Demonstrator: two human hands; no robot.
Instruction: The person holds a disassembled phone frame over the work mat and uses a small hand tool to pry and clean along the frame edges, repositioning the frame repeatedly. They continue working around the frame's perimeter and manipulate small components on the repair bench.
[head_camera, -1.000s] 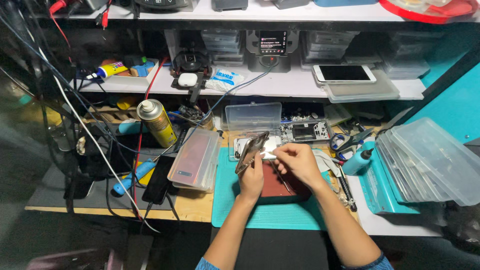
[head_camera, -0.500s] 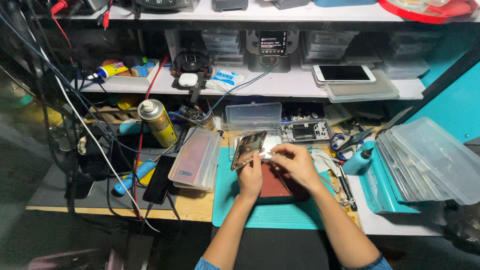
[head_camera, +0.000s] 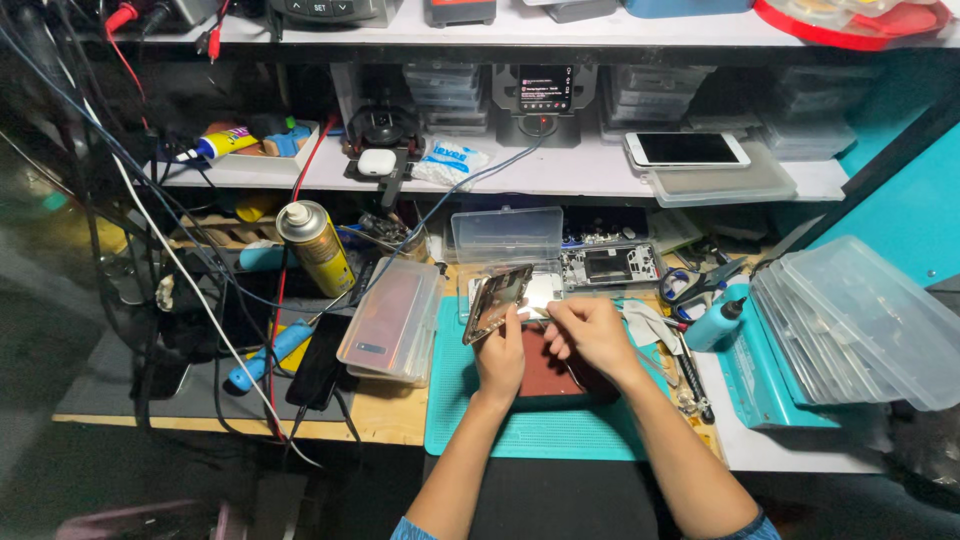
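Note:
My left hand (head_camera: 499, 355) holds a thin shiny phone panel (head_camera: 496, 301) tilted up on its edge above a teal work mat (head_camera: 450, 400). My right hand (head_camera: 590, 338) is just right of it, fingers pinched at the panel's lower right edge; what it pinches is too small to tell. Under both hands lies a dark red pad (head_camera: 545, 385). A stripped phone frame (head_camera: 610, 267) lies behind the hands.
A clear plastic box (head_camera: 393, 320) with a phone sits left of the mat, a spray can (head_camera: 317, 245) behind it. Stacked clear lids (head_camera: 860, 325), a blue bottle (head_camera: 716, 322) and scissors (head_camera: 690, 283) are at right. Cables hang at left. A white phone (head_camera: 687, 149) lies on the shelf.
The left hand has raised the panel from nearly flat to steeply tilted. The right hand stayed at its edge.

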